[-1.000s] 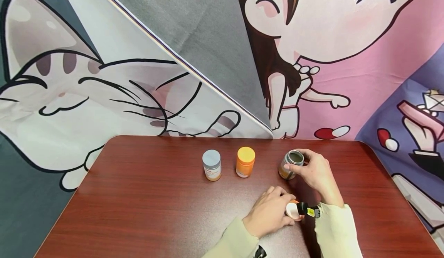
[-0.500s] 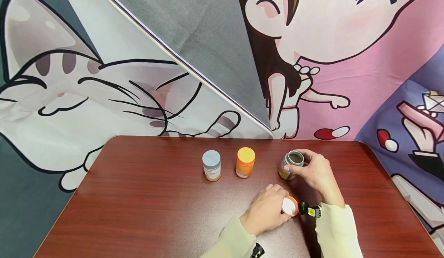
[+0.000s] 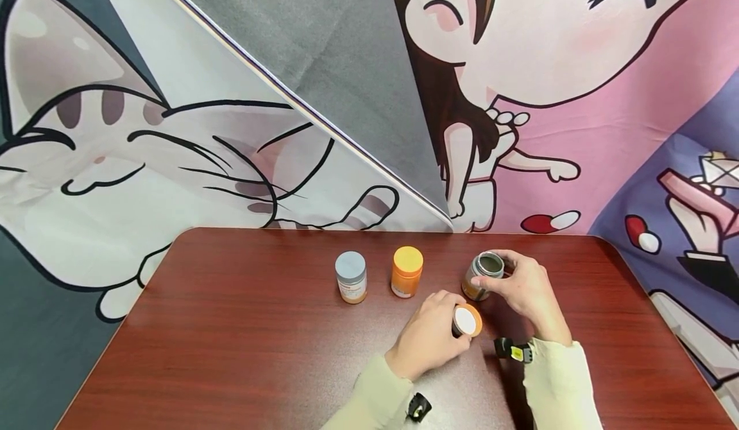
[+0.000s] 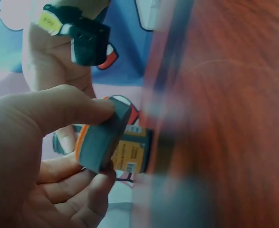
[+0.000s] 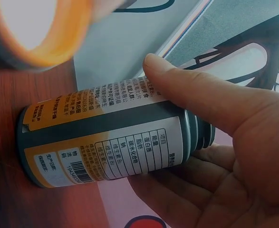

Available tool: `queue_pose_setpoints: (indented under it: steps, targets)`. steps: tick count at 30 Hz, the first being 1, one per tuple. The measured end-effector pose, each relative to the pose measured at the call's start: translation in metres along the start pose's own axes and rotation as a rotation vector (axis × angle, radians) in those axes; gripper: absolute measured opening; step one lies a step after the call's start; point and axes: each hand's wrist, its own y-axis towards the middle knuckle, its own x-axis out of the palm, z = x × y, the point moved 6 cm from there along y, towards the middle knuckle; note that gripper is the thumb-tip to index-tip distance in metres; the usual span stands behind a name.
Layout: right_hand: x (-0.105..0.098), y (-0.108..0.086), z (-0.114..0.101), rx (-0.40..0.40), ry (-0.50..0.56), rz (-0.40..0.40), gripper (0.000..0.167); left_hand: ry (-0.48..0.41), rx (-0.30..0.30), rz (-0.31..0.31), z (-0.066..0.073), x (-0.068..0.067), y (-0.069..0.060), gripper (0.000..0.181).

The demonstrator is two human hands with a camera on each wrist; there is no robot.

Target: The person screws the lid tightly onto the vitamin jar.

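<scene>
In the head view my left hand (image 3: 427, 340) pinches a screw cap (image 3: 466, 321) between thumb and fingers. Its orange rim and white liner face up and to the right; the left wrist view shows the grey outer side of the cap (image 4: 101, 135). My right hand (image 3: 528, 292) grips an uncapped pill bottle (image 3: 475, 285) near its neck, and the bottle stands upright on the table. Up close, the bottle (image 5: 101, 137) has a yellow and white printed label on a dark grey body. The cap is apart from the bottle, nearer to me.
A grey-lidded bottle (image 3: 351, 278) and an orange bottle (image 3: 407, 273) stand to the left on the brown table (image 3: 242, 340). Behind the table's back edge hangs a cartoon-printed cloth (image 3: 346, 51). A black wrist camera (image 3: 512, 351) sits on my right wrist.
My left hand has carried the cap leftward and farther from me, tilting it so that more of the inside shows. The right hand and its bottle stay in place.
</scene>
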Motion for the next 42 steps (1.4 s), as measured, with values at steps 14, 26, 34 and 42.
queue_pose_setpoints:
  steps: [14, 26, 34, 42]
  targets:
    - [0.0, 0.0, 0.001, 0.011, 0.008, 0.008, 0.053, -0.182, -0.031, 0.229, -0.003, -0.03, 0.007, 0.05]
    - [0.0, 0.0, 0.001, 0.041, -0.005, -0.007, 0.055, -0.206, -0.042, 0.309, 0.004, -0.046, 0.021, 0.055]
    - [0.0, 0.001, 0.001, 0.035, 0.018, 0.001, 0.054, -0.249, -0.068, 0.316, 0.004, -0.049, 0.029, 0.056]
    - [0.001, 0.001, 0.002, 0.038, 0.016, -0.001, 0.056, -0.258, -0.036, 0.317, 0.005, -0.047, 0.033, 0.061]
